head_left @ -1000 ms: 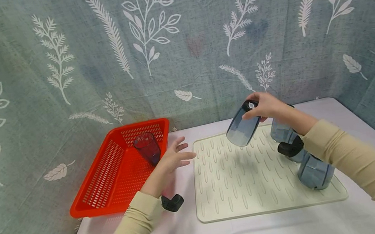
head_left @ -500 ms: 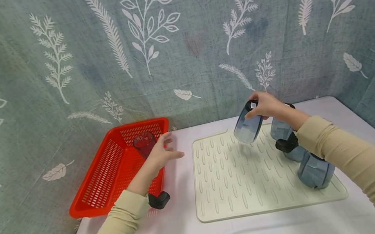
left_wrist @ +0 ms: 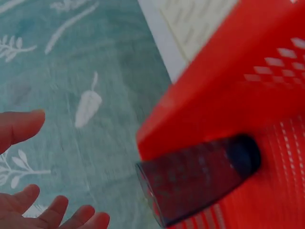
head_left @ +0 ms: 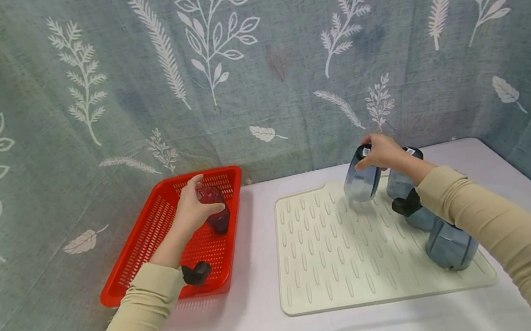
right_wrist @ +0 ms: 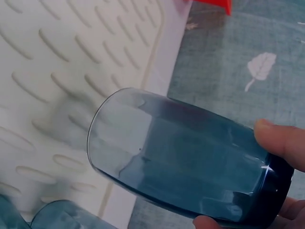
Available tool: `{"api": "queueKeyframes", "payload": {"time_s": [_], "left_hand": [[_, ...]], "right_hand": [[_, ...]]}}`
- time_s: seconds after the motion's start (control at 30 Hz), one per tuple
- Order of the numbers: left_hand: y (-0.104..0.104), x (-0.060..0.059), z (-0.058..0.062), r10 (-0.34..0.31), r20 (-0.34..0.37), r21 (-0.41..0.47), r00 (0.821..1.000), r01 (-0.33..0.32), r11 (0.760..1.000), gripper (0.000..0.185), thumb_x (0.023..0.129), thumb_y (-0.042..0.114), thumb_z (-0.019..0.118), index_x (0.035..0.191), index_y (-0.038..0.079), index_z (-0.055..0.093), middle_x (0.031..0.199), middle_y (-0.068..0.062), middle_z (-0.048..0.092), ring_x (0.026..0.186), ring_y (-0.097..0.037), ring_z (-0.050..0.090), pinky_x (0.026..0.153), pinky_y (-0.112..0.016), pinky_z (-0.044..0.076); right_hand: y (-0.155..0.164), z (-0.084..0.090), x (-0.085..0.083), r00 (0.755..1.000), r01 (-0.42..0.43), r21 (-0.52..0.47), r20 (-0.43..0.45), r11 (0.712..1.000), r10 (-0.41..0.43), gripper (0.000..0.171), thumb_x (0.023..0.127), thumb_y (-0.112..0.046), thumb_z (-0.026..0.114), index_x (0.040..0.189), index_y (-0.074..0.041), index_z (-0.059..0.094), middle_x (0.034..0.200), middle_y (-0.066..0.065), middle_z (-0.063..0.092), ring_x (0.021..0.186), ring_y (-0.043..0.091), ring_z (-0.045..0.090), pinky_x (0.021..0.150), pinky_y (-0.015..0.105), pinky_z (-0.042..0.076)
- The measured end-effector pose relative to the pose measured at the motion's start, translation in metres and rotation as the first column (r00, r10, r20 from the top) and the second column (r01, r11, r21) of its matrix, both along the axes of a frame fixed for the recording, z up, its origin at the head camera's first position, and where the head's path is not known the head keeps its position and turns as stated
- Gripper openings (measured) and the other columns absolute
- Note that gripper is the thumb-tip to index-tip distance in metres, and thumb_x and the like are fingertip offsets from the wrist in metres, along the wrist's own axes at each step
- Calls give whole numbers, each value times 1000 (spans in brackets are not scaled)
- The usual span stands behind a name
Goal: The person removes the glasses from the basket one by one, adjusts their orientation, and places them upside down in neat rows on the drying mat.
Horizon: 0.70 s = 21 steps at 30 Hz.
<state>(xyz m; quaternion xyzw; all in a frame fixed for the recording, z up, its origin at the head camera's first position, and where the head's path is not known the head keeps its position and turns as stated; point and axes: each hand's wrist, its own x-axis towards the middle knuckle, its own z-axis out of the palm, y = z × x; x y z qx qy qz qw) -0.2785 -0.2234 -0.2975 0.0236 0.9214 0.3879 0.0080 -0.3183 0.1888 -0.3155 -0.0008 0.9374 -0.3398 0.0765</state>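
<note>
My right hand pinches a blue-tinted drinking glass by its dark, thick base. The glass is turned rim down and slightly tilted over the back of the cream drying mat; in the right wrist view its rim seems just above the mat. My left hand is over the red plastic basket, thumb and fingers spread. Close by, another glass, dark through the red, leans inside the basket against its wall. In the left wrist view, the fingers are apart from that glass.
Several blue glasses stand upside down along the mat's right side: one at the back, one partly behind the right wrist, one at the front. A patterned curtain hangs behind the white-covered table.
My left hand has moved left from beside the basket to over it, near the glass there. My right hand has shifted slightly right, bringing its glass more upright and closer to the mat.
</note>
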Motion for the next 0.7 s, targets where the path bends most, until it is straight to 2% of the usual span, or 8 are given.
{"api": "queueKeyframes", "payload": {"time_s": [0.1,0.23,0.5,0.7], "left_hand": [[-6,-2,-1,12,-23,-50,1000,-13,999,87,78,12,68,145,5,12,144,-23,20,131,-38,24,102,-55,29],[-12,-7,-6,32,-12,-74,999,-33,997,87,79,11,67,145,4,12,145,-25,16,131,-40,23,102,-56,30],[-27,-21,-25,79,12,-93,997,-77,993,85,80,12,67,144,1,13,143,-28,18,128,-42,25,102,-55,30],[-40,-29,-40,110,36,-97,993,-106,990,85,80,15,68,143,-1,13,141,-30,19,128,-42,25,102,-55,29]], "right_hand": [[0,-3,-2,1000,-15,20,-8,1000,15,74,78,-22,70,137,2,31,123,27,46,65,21,49,55,35,46],[0,-9,-4,999,-28,46,-24,999,29,73,78,-21,70,135,4,32,124,28,45,83,30,53,64,41,49],[-1,-21,-9,999,-45,67,-27,997,47,71,79,-21,70,134,5,34,129,28,41,101,37,50,70,41,48],[-4,-28,-11,1000,-29,44,1,999,29,70,79,-20,70,134,5,34,130,29,40,105,40,49,68,41,50]]}}
